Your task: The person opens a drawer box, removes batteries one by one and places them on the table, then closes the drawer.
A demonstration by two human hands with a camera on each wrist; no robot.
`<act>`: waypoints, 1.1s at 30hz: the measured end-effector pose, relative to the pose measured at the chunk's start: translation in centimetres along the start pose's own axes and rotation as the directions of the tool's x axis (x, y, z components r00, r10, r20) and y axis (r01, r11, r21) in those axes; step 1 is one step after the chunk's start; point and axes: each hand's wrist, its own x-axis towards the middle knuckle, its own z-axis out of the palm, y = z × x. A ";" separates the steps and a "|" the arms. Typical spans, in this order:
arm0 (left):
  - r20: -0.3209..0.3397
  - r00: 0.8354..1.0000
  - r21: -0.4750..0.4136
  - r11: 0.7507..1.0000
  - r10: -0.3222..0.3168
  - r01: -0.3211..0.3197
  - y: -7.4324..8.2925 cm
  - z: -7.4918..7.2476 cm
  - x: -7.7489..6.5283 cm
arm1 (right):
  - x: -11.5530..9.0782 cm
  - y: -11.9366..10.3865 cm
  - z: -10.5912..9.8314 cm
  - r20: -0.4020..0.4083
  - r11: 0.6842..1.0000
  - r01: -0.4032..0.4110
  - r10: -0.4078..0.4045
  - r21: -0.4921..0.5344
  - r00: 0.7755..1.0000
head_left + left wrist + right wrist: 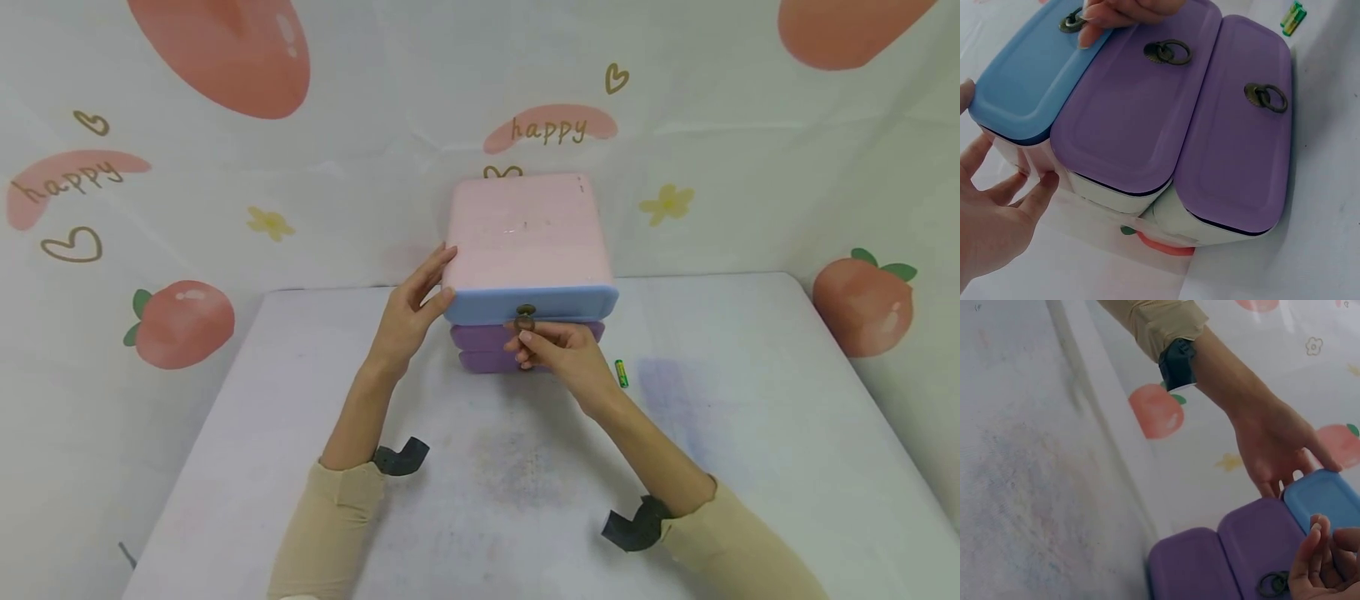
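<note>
from my station i see the person's right hand (566, 354) at the front of a pink-topped drawer chest (525, 233), its grip clamped, thumb against finger, on the bronze ring pull (524, 322) of the blue drawer front (480, 307). that blue front is the uppermost of three; below it come a middle purple front (1141, 119) and a lower purple front (1235, 144), each with a hanging ring (1160, 52) of its own. the left hand (408, 321) has its grip apart: the thumb touches the left corner of the blue front, and the fingers lie spread along the chest's left side, which my left wrist view shows more closely. the chest stands upright on the white tabletop (517, 533), near its far edge. i make out a small green battery (622, 373) lying just right of the chest, near the right hand. beige sleeves (330, 533) cover the forearms, with a black wrist piece (402, 457) jutting from each cuff. behind everything i have a white cloth (375, 208) printed with peaches, hearts, yellow flowers and the word happy.
</note>
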 end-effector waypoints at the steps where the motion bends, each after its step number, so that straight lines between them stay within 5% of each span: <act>1: -0.001 1.000 -0.003 1.000 -0.002 0.002 0.0 0.0 0.0 | 0.0 0.1 0.0 0.000 1.000 0.002 -0.002 -0.005 1.000; 33: 0.005 1.000 -0.021 1.000 0.012 -0.011 -0.1 0.0 0.0 | -1.5 2.9 -2.8 -0.073 0.999 -0.002 -0.002 -0.049 0.997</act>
